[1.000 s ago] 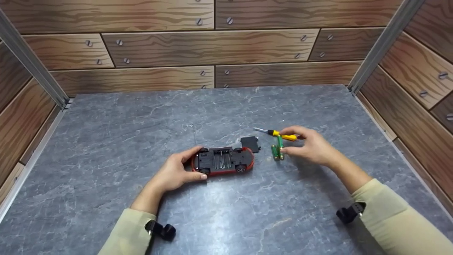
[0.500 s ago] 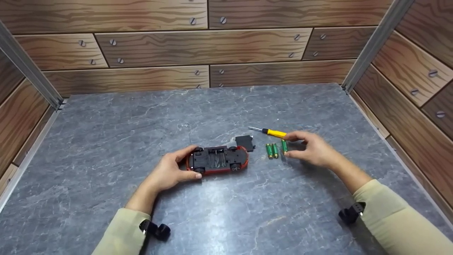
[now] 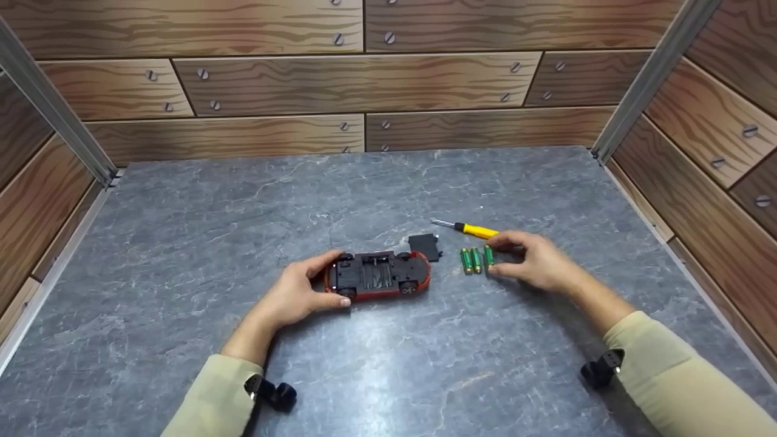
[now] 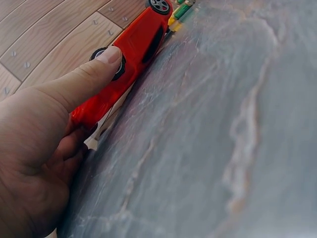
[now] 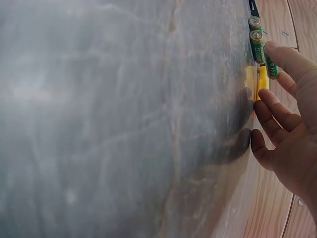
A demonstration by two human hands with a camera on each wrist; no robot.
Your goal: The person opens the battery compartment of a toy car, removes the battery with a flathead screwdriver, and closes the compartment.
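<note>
A red toy car [image 3: 377,276] lies upside down, its black underside and open battery compartment facing up. My left hand [image 3: 298,292] grips its left end, the thumb against a wheel [image 4: 118,64] in the left wrist view. To the right, my right hand [image 3: 540,265] pinches a green battery [image 3: 489,257] by its ends between thumb and finger. In the right wrist view the thumb covers part of that battery [image 5: 272,68]. Two more green batteries [image 3: 471,261] lie side by side just left of it.
A black battery cover [image 3: 424,247] lies beyond the car's right end. Behind the batteries is a yellow-handled screwdriver [image 3: 476,230], its handle end partly hidden by the right hand. Wood-patterned walls [image 3: 273,85] border the grey marbled tabletop [image 3: 243,206].
The right hand has brought its battery down and slightly right, away from over the other two, to stand beside them. The left hand stays on the car.
</note>
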